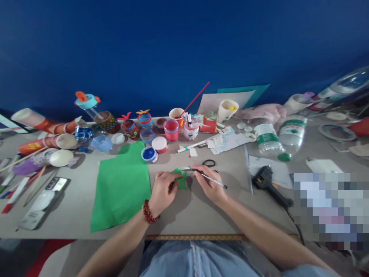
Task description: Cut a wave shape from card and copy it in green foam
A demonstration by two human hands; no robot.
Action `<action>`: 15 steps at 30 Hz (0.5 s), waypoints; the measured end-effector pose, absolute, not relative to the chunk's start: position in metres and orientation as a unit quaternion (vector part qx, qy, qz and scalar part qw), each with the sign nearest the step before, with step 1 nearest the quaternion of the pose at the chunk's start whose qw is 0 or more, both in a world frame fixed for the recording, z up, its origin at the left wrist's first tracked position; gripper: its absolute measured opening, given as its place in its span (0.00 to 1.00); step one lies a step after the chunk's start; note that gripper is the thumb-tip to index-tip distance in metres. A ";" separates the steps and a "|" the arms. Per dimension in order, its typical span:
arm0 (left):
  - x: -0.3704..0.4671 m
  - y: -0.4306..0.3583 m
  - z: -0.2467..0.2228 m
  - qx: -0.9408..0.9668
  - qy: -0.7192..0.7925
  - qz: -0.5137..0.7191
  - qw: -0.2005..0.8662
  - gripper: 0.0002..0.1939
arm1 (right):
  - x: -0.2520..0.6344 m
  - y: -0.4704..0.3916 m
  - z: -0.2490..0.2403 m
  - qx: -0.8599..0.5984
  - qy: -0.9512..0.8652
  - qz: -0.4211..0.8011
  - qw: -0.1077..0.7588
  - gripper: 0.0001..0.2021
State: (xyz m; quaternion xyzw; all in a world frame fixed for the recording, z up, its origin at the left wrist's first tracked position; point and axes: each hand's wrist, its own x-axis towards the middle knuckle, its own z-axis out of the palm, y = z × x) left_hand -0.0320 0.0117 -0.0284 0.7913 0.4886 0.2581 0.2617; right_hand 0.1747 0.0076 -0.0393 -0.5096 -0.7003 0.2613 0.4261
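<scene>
My left hand (165, 190), with a red bead bracelet at the wrist, presses on a small cut green piece (182, 180) near the middle of the table. My right hand (211, 185) holds a slim pen (212, 179), its tip pointing left toward the green piece. Black-handled scissors (209, 163) lie just beyond my right hand, partly hidden by it. To the left of my left hand a large green sheet (121, 188) lies flat.
Paint pots (149, 154), painted cups (130, 129) and paper scraps (227, 141) stand or lie along the back. A glue gun (271, 184) and plastic bottles (266, 134) are at the right. A phone (43, 204) lies at the left.
</scene>
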 end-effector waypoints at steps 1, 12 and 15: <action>-0.033 0.011 -0.029 0.780 0.489 0.275 0.276 0.12 | 0.178 0.011 -0.037 -0.496 -0.724 0.233 0.420 0.10; -0.035 0.003 -0.029 0.636 0.490 0.409 0.434 0.19 | 0.273 0.024 -0.013 -0.589 -0.800 -0.009 0.110 0.28; -0.032 0.002 -0.028 0.607 0.477 0.440 0.460 0.24 | 0.288 0.017 -0.019 -0.604 -0.793 -0.032 0.077 0.28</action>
